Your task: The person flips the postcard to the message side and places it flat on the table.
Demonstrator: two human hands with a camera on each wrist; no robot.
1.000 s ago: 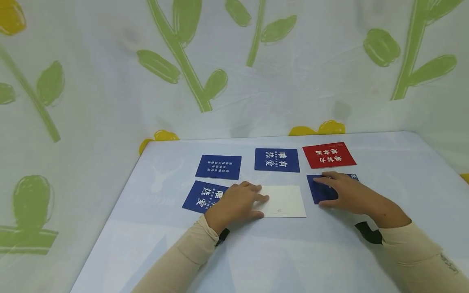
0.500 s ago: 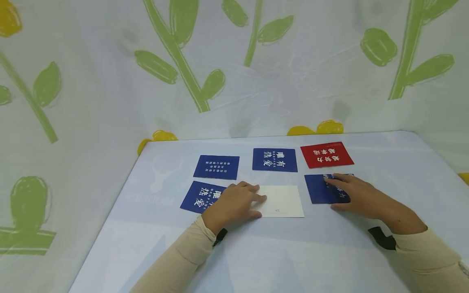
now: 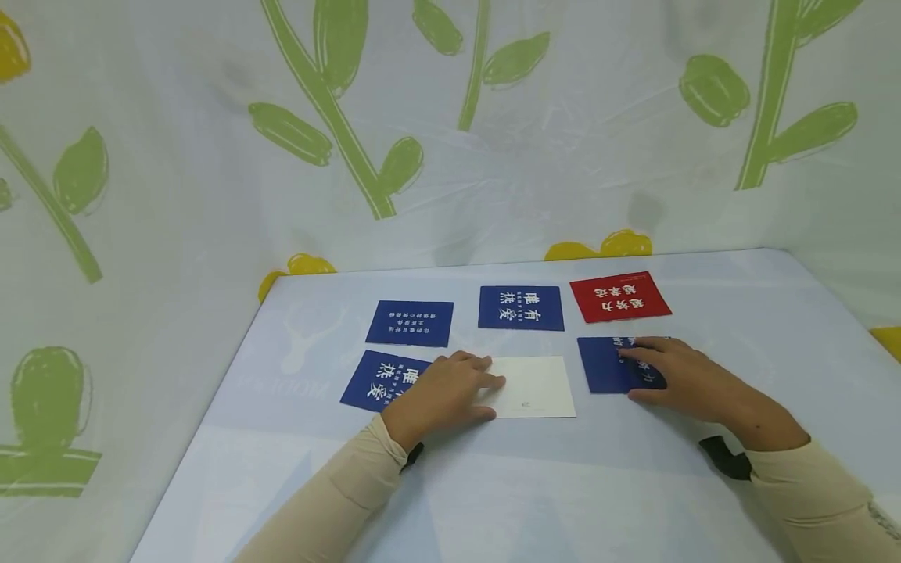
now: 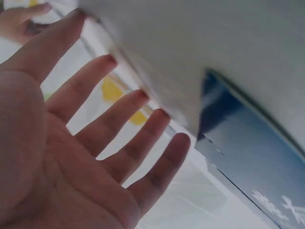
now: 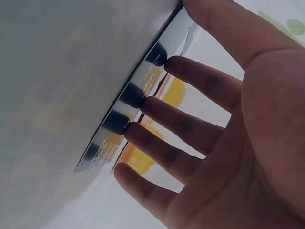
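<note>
A white card lies flat at the middle of the table. My left hand rests at its left side, fingers spread, fingertips touching its left part. Under the left hand's far side, a blue card with white characters is partly covered. To the right, my right hand lies over the right part of another blue card. In the right wrist view its fairly straight fingers touch that card with their tips. The left wrist view shows the left fingers spread apart.
Farther back lie two more blue cards, one at left and one at the middle, and a red card at right. A white wall sheet with green leaves stands behind the table.
My right hand has slid to the right across its blue card, so more of the card's printed face shows. My left hand stays at the white card. The head view has shifted slightly.
</note>
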